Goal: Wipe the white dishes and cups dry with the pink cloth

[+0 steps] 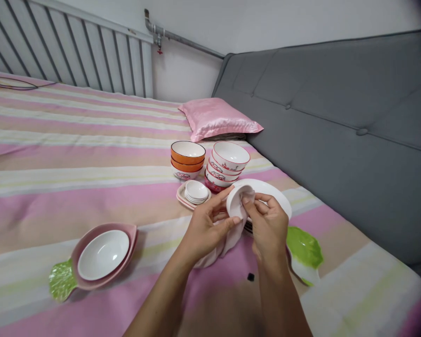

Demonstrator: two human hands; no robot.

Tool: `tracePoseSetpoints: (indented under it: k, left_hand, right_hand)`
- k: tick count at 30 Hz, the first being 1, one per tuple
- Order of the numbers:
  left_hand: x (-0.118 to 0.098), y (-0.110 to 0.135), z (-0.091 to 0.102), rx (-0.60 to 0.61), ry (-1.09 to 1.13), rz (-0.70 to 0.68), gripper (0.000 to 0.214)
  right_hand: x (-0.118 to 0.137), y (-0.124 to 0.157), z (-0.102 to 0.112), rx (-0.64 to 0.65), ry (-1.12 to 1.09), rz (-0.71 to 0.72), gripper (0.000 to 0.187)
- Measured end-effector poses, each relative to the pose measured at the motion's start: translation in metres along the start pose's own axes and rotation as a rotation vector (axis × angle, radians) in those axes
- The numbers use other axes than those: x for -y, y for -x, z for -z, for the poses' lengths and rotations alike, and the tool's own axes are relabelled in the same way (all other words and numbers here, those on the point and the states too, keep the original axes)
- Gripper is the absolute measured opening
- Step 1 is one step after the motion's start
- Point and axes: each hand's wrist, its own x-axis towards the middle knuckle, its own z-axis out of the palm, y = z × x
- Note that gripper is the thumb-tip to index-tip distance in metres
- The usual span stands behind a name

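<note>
My left hand (206, 227) grips a small white dish (233, 200), tilted on its side, with the thumb at its lower edge. A pale cloth (233, 238) hangs from the dish down toward the bedspread. My right hand (271, 222) pinches part of this cloth and presses it against the inside of the dish. Just behind my hands lies a large white plate (279, 199), partly hidden, with dark edges showing beneath it. Left of it, a stack of small white dishes (196, 191) rests on pinkish trays (181, 196).
Stacked orange bowls (187, 159) and patterned white bowls (230, 159) stand beyond my hands. At the left, a white bowl (103, 255) sits in a pink dish (132, 234). A green leaf-shaped dish (304, 250) lies right. A pink pillow (219, 117) adjoins the grey headboard (337, 93).
</note>
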Motion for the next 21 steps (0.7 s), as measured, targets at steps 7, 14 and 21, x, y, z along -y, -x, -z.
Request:
tracePoseSetpoints:
  k: [7,14,21]
  left_hand:
    - [-0.006,0.002,0.009,0.072,-0.074,0.046,0.058]
    - [-0.018,0.006,0.019,0.186,-0.154,0.11,0.056]
    - [-0.022,0.007,0.022,0.193,-0.152,0.135,0.043]
  right_hand:
    - [0.002,-0.003,0.007,0.13,0.122,0.04,0.03]
    - [0.005,-0.004,0.011,0.285,0.202,-0.013,0.026]
    - [0.007,-0.002,0.011,0.361,0.229,-0.031,0.029]
